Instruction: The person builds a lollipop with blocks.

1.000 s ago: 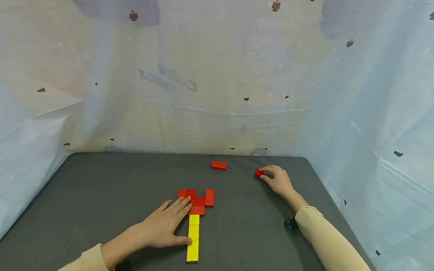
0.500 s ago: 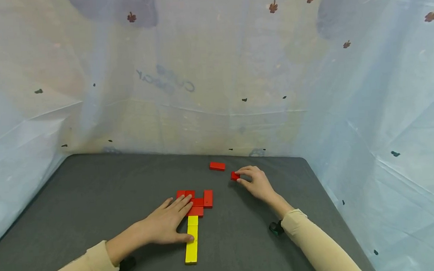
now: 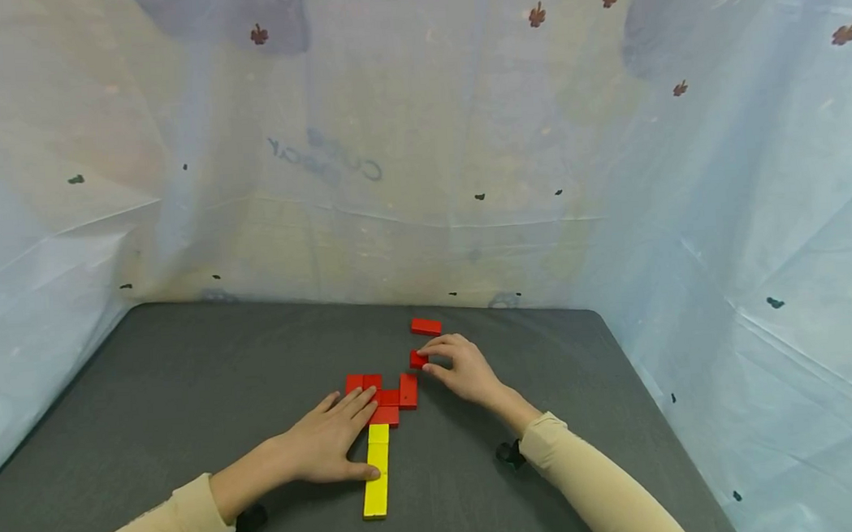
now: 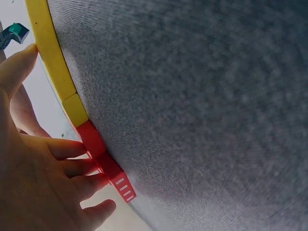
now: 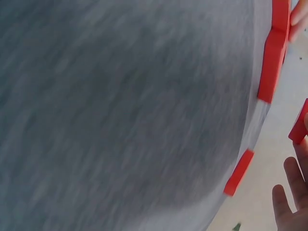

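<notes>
In the head view my left hand point(image 3: 323, 450) lies with straight, spread fingers over a flat group of red blocks point(image 3: 386, 416), partly covering them. Its thumb touches a strip of yellow blocks point(image 3: 377, 493) that runs from the group towards me. The left wrist view shows the fingertips against the red blocks point(image 4: 91, 137), one with white slots on its side. Between thumb and fingers my right hand point(image 3: 468, 375) pinches a red block point(image 3: 417, 360). This block is just behind an upright-lying red block point(image 3: 408, 391) at the group's right side, apart from it.
Another red block point(image 3: 426, 326) lies alone near the back edge of the dark grey table point(image 3: 241, 350). Pale plastic sheeting point(image 3: 402, 121) hangs behind the table and at both sides.
My right hand has moved left with the red block, from the table's right side to close behind the red group. My left hand stays nearly in place on the blocks.
</notes>
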Tool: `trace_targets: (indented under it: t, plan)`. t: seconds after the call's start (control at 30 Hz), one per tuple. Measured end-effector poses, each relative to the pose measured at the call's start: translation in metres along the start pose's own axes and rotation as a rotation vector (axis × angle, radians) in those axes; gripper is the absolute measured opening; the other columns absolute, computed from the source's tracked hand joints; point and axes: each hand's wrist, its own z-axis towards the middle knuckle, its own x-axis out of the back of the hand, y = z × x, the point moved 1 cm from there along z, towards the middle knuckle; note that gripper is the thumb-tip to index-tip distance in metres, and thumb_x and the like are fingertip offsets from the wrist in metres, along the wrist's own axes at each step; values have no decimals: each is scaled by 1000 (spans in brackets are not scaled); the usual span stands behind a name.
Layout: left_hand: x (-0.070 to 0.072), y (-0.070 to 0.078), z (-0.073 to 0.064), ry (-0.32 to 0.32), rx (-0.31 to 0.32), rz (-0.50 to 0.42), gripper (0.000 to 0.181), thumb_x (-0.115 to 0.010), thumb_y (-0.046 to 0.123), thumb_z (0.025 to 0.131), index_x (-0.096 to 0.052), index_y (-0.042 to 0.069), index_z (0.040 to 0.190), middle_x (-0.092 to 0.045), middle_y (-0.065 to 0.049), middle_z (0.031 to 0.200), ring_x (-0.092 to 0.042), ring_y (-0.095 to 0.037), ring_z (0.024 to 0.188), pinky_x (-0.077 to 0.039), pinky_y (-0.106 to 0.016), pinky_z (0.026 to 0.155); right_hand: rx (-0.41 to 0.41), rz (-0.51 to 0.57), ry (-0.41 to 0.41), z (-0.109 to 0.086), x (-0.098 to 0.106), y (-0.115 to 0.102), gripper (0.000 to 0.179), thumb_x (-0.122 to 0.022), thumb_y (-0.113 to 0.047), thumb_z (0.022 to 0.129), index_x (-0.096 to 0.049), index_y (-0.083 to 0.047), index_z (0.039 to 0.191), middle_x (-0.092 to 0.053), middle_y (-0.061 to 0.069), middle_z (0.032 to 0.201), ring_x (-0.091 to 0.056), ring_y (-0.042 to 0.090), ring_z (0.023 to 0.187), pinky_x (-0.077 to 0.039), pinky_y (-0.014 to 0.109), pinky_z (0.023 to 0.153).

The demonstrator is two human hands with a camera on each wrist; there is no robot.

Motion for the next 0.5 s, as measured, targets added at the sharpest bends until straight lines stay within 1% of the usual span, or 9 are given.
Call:
trace_targets:
  t: [0.17, 0.27, 0.5]
  plan:
    - [0, 0, 1, -6, 4, -3, 106, -50, 81, 75, -31, 10, 151, -16, -7, 161, -16, -29, 148, -13, -60, 115, 27, -13, -19, 6, -12, -11, 26, -70, -25, 88, -70, -19, 114, -64, -3, 118, -54, 17, 111, -49, 38, 94]
    - [0, 0, 0, -3, 2, -3, 105, -50, 81, 75, -31, 10, 151, -16, -7, 161, -17, -29, 147, -14, -60, 115, 32, -29, -45, 9, -18, -17, 26, -69, -28, 89, -70, -20, 114, -64, -4, 116, -54, 15, 111, -49, 36, 94]
    - [-1, -1, -1, 14, -12, -13, 105, -50, 80, 76, -31, 10, 151, -17, -8, 161, -18, -30, 147, -14, -60, 115, 52, -62, -99, 13, -29, -25, 26, -69, -30, 89, -71, -20, 113, -64, -4, 115, -55, 14, 106, -50, 30, 88]
